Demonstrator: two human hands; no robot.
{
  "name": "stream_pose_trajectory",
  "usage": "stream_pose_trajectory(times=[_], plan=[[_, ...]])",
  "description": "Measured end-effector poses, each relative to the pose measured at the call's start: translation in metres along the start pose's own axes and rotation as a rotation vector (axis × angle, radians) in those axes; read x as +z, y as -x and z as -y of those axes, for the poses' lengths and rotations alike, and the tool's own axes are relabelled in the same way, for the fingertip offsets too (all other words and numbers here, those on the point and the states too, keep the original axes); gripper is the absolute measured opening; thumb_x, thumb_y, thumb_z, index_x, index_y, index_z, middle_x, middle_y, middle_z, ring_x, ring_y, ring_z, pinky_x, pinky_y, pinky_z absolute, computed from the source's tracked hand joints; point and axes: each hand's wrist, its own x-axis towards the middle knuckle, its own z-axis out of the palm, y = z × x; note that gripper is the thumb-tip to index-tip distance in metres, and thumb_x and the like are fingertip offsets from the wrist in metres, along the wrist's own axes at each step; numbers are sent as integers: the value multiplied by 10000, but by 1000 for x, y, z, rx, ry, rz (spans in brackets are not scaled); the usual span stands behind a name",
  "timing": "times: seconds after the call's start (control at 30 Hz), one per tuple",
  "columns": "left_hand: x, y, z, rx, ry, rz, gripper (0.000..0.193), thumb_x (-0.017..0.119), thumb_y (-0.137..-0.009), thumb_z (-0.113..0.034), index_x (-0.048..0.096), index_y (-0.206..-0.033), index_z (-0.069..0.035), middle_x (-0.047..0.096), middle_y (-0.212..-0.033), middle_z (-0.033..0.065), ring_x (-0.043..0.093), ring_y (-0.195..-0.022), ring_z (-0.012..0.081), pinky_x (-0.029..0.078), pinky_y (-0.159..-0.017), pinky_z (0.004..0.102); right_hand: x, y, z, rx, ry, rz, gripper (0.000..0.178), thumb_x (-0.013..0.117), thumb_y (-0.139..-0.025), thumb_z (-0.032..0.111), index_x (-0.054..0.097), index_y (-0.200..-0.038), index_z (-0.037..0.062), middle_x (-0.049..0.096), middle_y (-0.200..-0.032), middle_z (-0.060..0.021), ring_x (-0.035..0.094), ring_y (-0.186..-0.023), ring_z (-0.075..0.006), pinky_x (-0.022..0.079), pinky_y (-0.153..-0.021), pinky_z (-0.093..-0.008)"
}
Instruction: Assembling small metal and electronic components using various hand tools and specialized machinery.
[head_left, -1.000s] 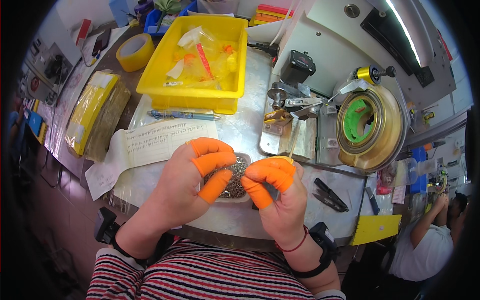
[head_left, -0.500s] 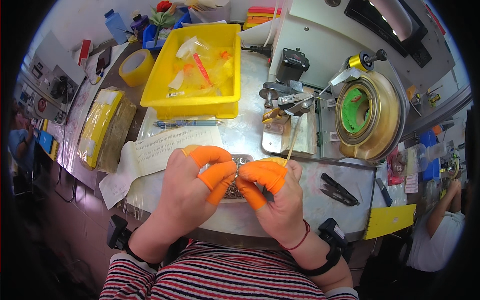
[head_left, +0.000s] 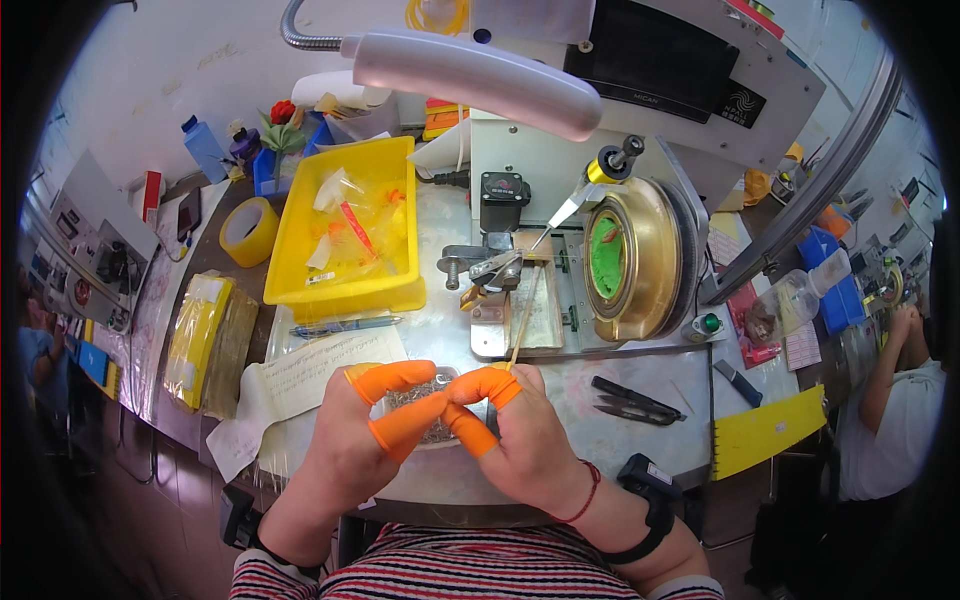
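Observation:
My left hand (head_left: 358, 437) and my right hand (head_left: 520, 440), both with orange finger covers, meet fingertip to fingertip at the near middle of the bench. Their fingers are closed in a pinch; whatever is between the tips is too small or hidden to make out. A thin wooden stick (head_left: 525, 318) juts forward from my right hand, seemingly tucked between its fingers. Just beneath and behind the fingertips stands a small clear tray (head_left: 440, 376) of tiny metal pieces, partly covered by my hands.
Ahead stands a machine with a small clamp (head_left: 497, 268) and a gold spool wheel (head_left: 655, 262). A yellow bin (head_left: 405, 295) with plastic bags is at the left, near a pen (head_left: 345, 326) and a written sheet (head_left: 300, 385). Black thread snips (head_left: 637, 402) lie right. A lamp (head_left: 475, 80) hangs above.
The view has tilted up, bringing the lamp in. My hands remain pinched together, and more of the tray shows behind them. The stick has shifted slightly against the clamp.

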Motion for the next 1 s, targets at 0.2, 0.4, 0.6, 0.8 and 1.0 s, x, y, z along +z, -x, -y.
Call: stream_pose_trajectory(times=[0.2, 0.4, 0.6, 0.8, 1.0], plan=[[-1, -7, -5, 96, -28, 6, 343, 681, -611, -1, 620, -911, -156, 557, -979, 61, 512, -844, 250, 411, -722, 324, -11, -2, 0, -22, -2, 83, 183, 609, -732, 64, 525, -894, 58, 558, -837, -62, 497, -762, -233, 357, -739, -323], [0, -4, 3, -39, -115, 171, 221, 636, -667, -44, 608, -880, -97, 579, -891, 69, 519, -767, 247, 391, -673, 330, -18, -2, -3, -77, 212, 64, 304, 628, -722, 76, 531, -1008, 37, 543, -871, -89, 501, -773, -239, 383, -713, -304], [0, -33, 22, 44, -8, 146, 303, 596, -753, -121, 544, -1033, -17, 600, -891, 113, 563, -738, 223, 438, -673, 303, -9, -22, -11, 506, -764, -328, 427, 601, -799, 140, 414, -1157, 1, 491, -1006, -74, 475, -922, -116, 404, -766, -241], [27, -57, 39, -768, 819, 252, 596, 305, -871, -517, 405, -1183, -19, 543, -1059, 101, 575, -762, 155, 470, -592, 247, -9, -52, -25, 561, -1091, -479, 254, 518, -864, 201, 490, -1066, 51, 510, -911, -2, 446, -766, -57, 344, -669, -186], [46, -75, 50, -817, 1029, 287, 654, 239, -861, -564, 434, -1096, 15, 524, -966, 111, 571, -734, 167, 460, -585, 262, -8, -57, -36, 510, -914, -464, 154, 505, -870, 144, 500, -978, 35, 513, -791, 5, 441, -678, -48, 365, -642, -194]])
